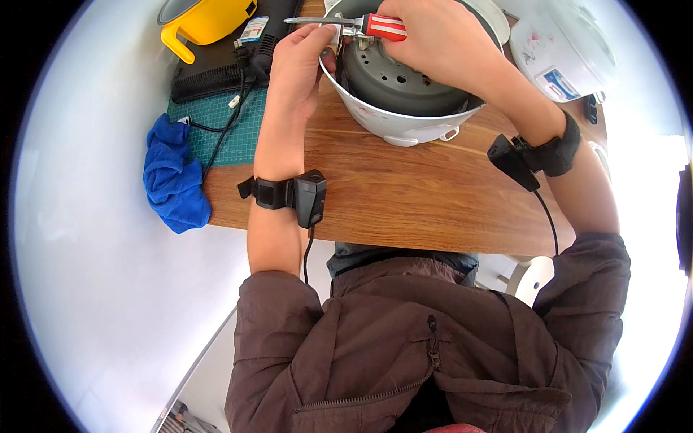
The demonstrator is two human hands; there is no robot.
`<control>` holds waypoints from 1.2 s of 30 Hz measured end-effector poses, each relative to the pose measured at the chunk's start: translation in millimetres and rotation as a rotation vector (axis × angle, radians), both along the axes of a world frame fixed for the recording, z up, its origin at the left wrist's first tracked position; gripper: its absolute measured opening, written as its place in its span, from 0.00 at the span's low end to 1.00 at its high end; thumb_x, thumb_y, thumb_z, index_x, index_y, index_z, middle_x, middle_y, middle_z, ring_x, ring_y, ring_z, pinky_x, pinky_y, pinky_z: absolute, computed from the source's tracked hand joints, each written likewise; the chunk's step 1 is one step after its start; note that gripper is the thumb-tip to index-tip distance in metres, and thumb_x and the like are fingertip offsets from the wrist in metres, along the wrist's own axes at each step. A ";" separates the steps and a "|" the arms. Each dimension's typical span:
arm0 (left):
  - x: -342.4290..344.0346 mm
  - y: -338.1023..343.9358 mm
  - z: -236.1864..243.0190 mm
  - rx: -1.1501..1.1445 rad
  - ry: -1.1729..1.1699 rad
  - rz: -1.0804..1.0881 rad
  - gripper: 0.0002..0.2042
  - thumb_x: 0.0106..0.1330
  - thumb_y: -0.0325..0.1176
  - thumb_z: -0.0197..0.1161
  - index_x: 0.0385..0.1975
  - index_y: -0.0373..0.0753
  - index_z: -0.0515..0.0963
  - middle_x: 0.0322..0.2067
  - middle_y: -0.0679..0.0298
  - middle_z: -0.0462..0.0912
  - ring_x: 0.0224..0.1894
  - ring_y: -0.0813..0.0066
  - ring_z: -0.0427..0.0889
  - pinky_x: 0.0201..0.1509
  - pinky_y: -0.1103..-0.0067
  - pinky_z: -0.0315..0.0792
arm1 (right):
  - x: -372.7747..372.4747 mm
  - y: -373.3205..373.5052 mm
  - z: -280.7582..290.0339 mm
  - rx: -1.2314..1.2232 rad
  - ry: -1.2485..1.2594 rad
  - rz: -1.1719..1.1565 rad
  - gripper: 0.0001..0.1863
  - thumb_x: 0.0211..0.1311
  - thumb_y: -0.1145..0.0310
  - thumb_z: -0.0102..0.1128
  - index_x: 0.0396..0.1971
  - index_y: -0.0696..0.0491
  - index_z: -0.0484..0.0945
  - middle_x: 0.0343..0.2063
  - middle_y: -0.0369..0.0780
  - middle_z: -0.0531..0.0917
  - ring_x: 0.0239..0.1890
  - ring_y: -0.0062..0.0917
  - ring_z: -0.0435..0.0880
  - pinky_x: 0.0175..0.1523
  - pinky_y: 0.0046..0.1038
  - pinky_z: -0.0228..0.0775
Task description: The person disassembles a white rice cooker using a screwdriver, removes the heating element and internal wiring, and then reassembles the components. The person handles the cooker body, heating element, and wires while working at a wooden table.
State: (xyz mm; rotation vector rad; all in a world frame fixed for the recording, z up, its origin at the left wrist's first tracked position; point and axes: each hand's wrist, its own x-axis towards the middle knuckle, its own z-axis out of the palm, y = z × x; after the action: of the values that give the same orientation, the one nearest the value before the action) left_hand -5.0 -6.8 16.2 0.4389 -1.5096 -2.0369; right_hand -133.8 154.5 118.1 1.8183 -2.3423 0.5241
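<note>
A white rice cooker body (375, 117) stands on the table at the far middle, its grey inside with several holes (401, 78) showing. My right hand (440, 43) reaches over it, fingers closed around the red, white-striped handle of a screwdriver (385, 27). The metal shaft points left, across the cooker's left rim, above my left hand (297, 65). That hand grips the rim there, with thumb outside and fingertips partly inside. A small pale part (337, 35) shows beside the thumb; the tool's contact point is unclear.
At the right stands a white flowered appliance (563, 54) with a lid. Left are a yellow pot (209, 25), a black case (209, 79), a green cutting mat (245, 137), black cables (228, 126) and a blue cloth (173, 177) over the table edge. Both wrists carry strapped cameras (310, 198).
</note>
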 end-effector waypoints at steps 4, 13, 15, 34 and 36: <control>-2.0 4.9 4.9 -0.009 -0.016 0.043 0.11 0.69 0.32 0.64 0.46 0.35 0.85 0.34 0.70 0.83 0.28 0.83 0.74 0.33 0.82 0.68 | -4.4 0.8 4.0 -0.050 -0.049 0.052 0.10 0.57 0.65 0.62 0.29 0.57 0.85 0.30 0.53 0.86 0.37 0.50 0.86 0.45 0.46 0.78; -2.9 0.4 7.3 -0.089 -0.119 0.030 0.14 0.65 0.27 0.60 0.50 0.38 0.84 0.39 0.69 0.85 0.32 0.80 0.76 0.37 0.79 0.70 | -12.4 28.9 44.9 -0.399 -0.335 -0.131 0.12 0.65 0.63 0.67 0.41 0.56 0.84 0.28 0.41 0.87 0.28 0.31 0.88 0.36 0.31 0.77; -0.9 -3.5 5.0 -0.105 -0.135 0.051 0.15 0.65 0.26 0.59 0.50 0.38 0.84 0.40 0.69 0.85 0.32 0.80 0.77 0.37 0.79 0.70 | -20.1 48.4 48.7 -0.409 -0.370 -0.244 0.13 0.64 0.61 0.70 0.43 0.53 0.85 0.29 0.40 0.88 0.27 0.30 0.87 0.37 0.30 0.79; -6.7 7.4 12.9 -0.086 -0.130 0.053 0.19 0.68 0.30 0.57 0.58 0.37 0.79 0.49 0.67 0.84 0.46 0.80 0.81 0.46 0.80 0.73 | -8.3 183.7 -115.0 0.061 -0.090 0.143 0.20 0.50 0.53 0.77 0.36 0.49 0.80 0.30 0.38 0.74 0.34 0.37 0.79 0.38 0.38 0.73; -6.4 9.1 15.7 -0.105 -0.153 0.069 0.19 0.67 0.30 0.57 0.58 0.36 0.79 0.50 0.67 0.84 0.46 0.80 0.81 0.46 0.80 0.73 | -11.5 181.5 -116.2 0.004 -0.089 0.166 0.21 0.47 0.55 0.79 0.36 0.50 0.81 0.31 0.39 0.76 0.36 0.37 0.79 0.39 0.38 0.72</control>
State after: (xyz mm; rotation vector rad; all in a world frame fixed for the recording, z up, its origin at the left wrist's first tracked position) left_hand -11.4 2.3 31.9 0.6081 -1.6598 -1.8971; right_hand -145.3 336.0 1.9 2.0437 -2.2601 0.6333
